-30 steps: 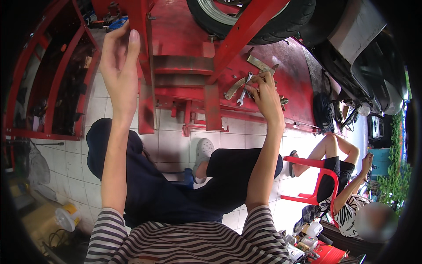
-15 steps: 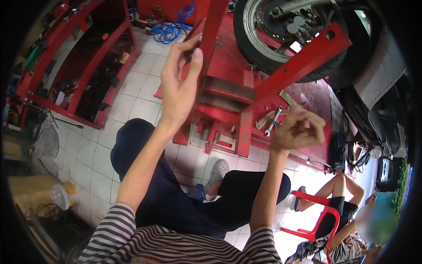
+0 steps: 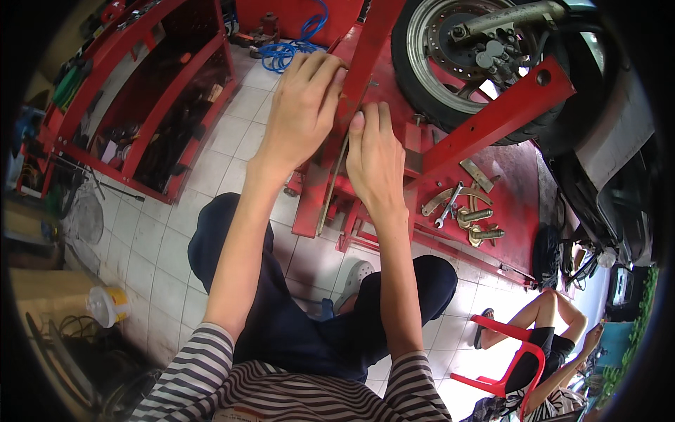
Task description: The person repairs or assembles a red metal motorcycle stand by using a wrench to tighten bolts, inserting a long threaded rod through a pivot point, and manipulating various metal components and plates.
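My left hand (image 3: 302,109) is at the left side of a red steel upright (image 3: 369,53), its fingers curled and closed against the edge. Whatever those fingertips hold is hidden. A small bolt end (image 3: 373,84) sticks out on the upright's right side. My right hand (image 3: 378,158) is just below that bolt end, back upward, fingers bent together over the red frame; what lies under them cannot be seen. To its right, an open-end wrench (image 3: 448,205) lies on the red platform (image 3: 517,243) with two brass-coloured bolts (image 3: 478,215) and a curved metal plate (image 3: 437,202).
A motorcycle wheel (image 3: 450,63) stands on the platform behind a slanted red arm (image 3: 503,116). Left is a red tool rack (image 3: 133,158); blue hose (image 3: 281,56) lies coiled beyond. A white tub (image 3: 105,307) is at lower left. Someone sits on a red chair (image 3: 517,352) at lower right.
My right hand has moved left, from above the wrench to the red frame, uncovering the brass-coloured bolts. My left hand has turned with its back upward, still at the upright. The view has shifted slightly.
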The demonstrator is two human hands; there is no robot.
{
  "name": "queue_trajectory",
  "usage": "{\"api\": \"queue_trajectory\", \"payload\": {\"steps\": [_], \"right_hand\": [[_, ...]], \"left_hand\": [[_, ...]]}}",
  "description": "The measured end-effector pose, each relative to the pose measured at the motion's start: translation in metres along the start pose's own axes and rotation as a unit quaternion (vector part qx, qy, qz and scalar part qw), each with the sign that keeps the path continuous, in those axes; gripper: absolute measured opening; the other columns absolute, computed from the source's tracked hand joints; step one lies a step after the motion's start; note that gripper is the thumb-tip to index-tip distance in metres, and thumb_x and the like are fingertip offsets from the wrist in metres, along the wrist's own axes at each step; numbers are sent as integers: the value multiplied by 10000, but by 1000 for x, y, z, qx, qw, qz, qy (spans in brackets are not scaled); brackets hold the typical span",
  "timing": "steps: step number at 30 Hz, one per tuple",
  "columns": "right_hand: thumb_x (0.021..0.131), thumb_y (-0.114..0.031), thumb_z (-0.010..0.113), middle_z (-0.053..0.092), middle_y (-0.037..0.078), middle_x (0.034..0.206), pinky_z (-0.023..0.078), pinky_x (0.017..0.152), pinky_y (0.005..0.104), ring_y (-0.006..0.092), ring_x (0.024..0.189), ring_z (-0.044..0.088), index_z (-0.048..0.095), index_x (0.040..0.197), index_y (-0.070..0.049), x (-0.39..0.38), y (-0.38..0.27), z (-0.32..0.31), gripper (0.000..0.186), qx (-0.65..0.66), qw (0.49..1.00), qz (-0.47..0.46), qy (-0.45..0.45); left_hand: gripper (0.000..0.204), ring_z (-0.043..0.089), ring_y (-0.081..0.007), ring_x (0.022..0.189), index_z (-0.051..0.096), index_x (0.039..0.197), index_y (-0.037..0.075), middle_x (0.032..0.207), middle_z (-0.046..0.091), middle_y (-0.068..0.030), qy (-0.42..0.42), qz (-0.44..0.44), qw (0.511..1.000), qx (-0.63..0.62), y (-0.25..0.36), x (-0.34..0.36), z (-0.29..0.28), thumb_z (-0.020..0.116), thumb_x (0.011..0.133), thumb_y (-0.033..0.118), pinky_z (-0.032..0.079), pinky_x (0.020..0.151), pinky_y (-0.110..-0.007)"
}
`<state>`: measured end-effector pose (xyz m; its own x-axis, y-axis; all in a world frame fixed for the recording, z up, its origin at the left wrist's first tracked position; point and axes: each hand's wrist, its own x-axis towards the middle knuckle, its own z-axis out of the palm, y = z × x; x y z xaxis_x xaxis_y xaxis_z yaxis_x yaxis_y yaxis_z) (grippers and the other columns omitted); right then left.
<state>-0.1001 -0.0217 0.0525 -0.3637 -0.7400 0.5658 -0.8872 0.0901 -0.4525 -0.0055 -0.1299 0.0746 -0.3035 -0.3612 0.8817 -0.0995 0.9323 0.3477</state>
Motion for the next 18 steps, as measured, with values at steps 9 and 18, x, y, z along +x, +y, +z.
{"api": "queue_trajectory", "payload": {"steps": [9, 18], "right_hand": [[1025, -223, 444, 532, 161, 949, 454, 550, 475, 363, 678, 608, 518, 956, -23, -2, 4, 7, 224, -2, 998, -11, 60], [1053, -211, 391, 566, 214, 927, 441, 667, 494, 434, 780, 576, 482, 1057, 12, -7, -5, -4, 240, 83, 994, 70, -4]], "left_hand": [[88, 536, -328, 864, 558, 962, -6, 938, 569, -125, 15, -6, 1000, -12, 2, -3, 5, 519, 956, 72, 416, 773, -420], [103, 573, -319, 807, 546, 1021, -9, 926, 567, -130, 30, -78, 991, -102, 14, -5, 6, 487, 979, 64, 456, 719, -403]]}}
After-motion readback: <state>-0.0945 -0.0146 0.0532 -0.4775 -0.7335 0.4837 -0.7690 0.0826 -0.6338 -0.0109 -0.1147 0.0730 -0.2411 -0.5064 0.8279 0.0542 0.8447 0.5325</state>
